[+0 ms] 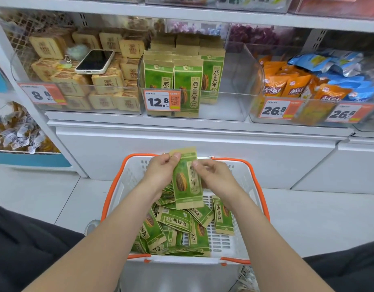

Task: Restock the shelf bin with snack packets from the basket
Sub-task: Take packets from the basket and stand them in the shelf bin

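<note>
- White plastic basket [243, 173] with an orange rim and handles sits directly below the fingers. A loose heap of green packets [175, 224] lies in it, piled toward its left and near sides, and the slotted floor shows at the right.
- One green-and-tan snack packet [187, 184] is held upright above that heap, over the far half of the basket, with its printed face to the camera.
- The left hand [160, 172] pinches the packet's upper left edge. Its fingers [176, 156] are clamped on it, with the thumb on the tan top strip.
- The right hand [214, 177] takes the packet's right edge, and its fingers [197, 164] are clamped on it too.
- Up and beyond the fingers stands the clear shelf bin [234, 106]. Matching packets stand upright in rows [181, 81] along its left and middle.
- A price tag [161, 101] reading 12.8 hangs on the bin's front wall.
- Up and left of the fingers, a second clear bin [80, 95] holds stacked tan square packs, with a phone [95, 61] lying on top of them.
- Up and right of the fingers, a third clear bin [255, 66] holds orange and blue pouches jumbled together.
</note>
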`<state>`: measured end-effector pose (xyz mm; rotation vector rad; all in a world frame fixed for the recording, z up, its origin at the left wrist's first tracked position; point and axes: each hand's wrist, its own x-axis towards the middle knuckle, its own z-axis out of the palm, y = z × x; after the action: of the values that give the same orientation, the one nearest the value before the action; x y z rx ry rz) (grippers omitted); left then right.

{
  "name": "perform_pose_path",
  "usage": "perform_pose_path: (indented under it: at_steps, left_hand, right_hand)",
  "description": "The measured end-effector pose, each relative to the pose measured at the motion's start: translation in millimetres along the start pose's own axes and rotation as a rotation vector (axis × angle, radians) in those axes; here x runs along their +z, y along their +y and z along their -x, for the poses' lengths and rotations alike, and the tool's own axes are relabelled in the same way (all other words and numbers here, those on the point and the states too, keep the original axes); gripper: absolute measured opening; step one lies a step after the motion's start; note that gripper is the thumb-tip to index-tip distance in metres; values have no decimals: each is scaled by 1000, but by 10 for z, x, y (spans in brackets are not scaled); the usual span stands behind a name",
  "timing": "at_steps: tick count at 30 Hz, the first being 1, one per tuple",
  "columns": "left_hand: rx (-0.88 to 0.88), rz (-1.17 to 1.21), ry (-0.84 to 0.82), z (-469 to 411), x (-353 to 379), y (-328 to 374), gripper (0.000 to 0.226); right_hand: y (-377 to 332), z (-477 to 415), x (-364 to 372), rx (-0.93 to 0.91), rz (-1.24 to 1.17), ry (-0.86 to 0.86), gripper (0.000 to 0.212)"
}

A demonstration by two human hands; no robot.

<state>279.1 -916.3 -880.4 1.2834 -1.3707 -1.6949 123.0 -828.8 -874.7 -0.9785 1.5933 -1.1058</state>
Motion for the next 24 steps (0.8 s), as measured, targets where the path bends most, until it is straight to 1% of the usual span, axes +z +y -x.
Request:
perform_pose_path:
  at_steps: [3,5,8,9,12,14,16,18,20,21,22,24]
  left_hand:
    - [106,-99,-74,62,69,66,26]
    - [210,-171,-103,72,138,116,24]
    - [314,-168,-72,78,221,222,24]
    - [354,-160,-53,85,240,261,26]
    - [436,-238,-14,148,311,395,52]
    - [488,-345,-9,198,373,510,55]
    - [562,-424,42,206,419,655,55]
    - [622,-463,108,185,427,841,54]
    - [682,-491,140,151,422,1043,47]
    - [711,-522,141,119,425,1139,44]
    - [732,-564,134,95,438,1239,41]
    - [738,-633,98,35,471,1433,38]
  right_hand:
    - [-75,-55,-24,-111,-113,168,21]
    - [-127,-71,-49,-135,-147,276,26]
    - [-217,-133,-59,-211,-135,405,32]
    - [-264,-161,-55,-234,-113,444,33]
    - [-463,-222,-68,-318,-34,572,44]
    - [-640,-239,-107,-376,-8,636,43]
    - [-826,-228,-159,-411,-56,617,42]
    - [-1008,-214,-234,-396,-160,492,40]
    - [-1182,-199,-321,-368,-218,361,27]
    - [-1265,-203,-362,-363,-222,337,19]
    - [-1354,-220,-404,-370,-218,346,15]
    - [-1552,-280,-477,-409,-187,411,11]
